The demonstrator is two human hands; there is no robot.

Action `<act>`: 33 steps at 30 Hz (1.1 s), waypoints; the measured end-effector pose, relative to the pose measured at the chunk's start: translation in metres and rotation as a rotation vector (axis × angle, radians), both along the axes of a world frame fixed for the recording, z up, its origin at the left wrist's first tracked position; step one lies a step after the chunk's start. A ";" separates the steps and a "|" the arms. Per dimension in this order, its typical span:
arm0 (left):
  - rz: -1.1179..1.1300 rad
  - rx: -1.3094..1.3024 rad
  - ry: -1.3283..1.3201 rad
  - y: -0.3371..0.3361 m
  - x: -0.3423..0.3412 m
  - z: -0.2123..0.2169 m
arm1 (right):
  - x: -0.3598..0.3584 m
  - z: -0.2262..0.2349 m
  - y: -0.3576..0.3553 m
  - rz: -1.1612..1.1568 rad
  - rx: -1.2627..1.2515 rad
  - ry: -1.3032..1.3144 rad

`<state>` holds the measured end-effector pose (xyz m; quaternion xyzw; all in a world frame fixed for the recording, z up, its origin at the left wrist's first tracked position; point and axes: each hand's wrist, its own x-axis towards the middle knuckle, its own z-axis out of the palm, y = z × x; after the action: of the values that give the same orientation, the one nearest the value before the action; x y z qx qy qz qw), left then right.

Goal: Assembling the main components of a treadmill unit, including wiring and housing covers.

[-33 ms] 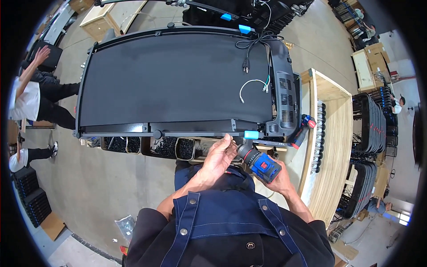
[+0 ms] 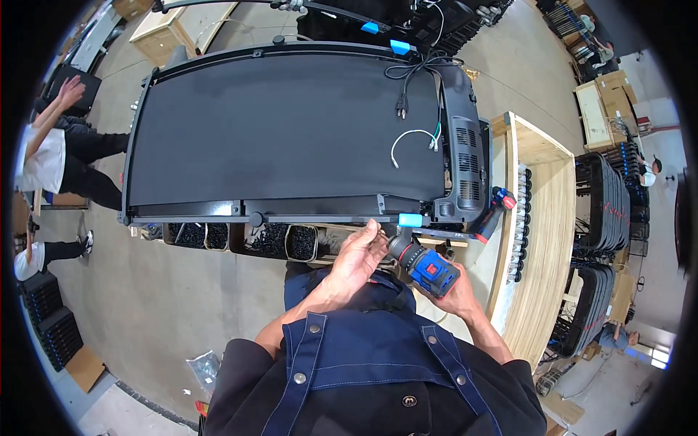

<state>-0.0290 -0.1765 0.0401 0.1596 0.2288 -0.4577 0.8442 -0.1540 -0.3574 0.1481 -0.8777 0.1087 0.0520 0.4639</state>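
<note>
The left hand (image 2: pixel 356 258) reached up with its thumb raised beside the near rail (image 2: pixel 313 219); whether its grip held anything I couldn't tell. The right hand (image 2: pixel 459 292) had its grip wrapped around the power drill (image 2: pixel 430 270), just below the rail, some fingers hidden. Both hands had barely moved since the earlier frame; a bystander (image 2: pixel 45 161) had shifted slightly.

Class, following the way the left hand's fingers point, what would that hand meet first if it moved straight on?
The left hand would probably meet the black side rail first, though depth is unclear; they may be touching.
</note>
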 end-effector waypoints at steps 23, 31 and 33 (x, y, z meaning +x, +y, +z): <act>-0.088 -0.236 -0.020 -0.020 0.000 -0.003 | 0.088 0.047 -0.054 0.280 -0.199 0.334; -0.155 -0.171 0.065 -0.031 -0.004 -0.014 | 0.142 0.037 -0.065 0.468 -0.379 0.480; -0.145 -0.154 0.058 -0.032 -0.005 -0.016 | 0.153 0.041 -0.060 0.539 -0.393 0.451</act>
<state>-0.0344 -0.2087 0.0243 0.0969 0.2051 -0.5382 0.8117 -0.0008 -0.4178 0.1895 -0.9133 -0.0183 0.3413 0.2215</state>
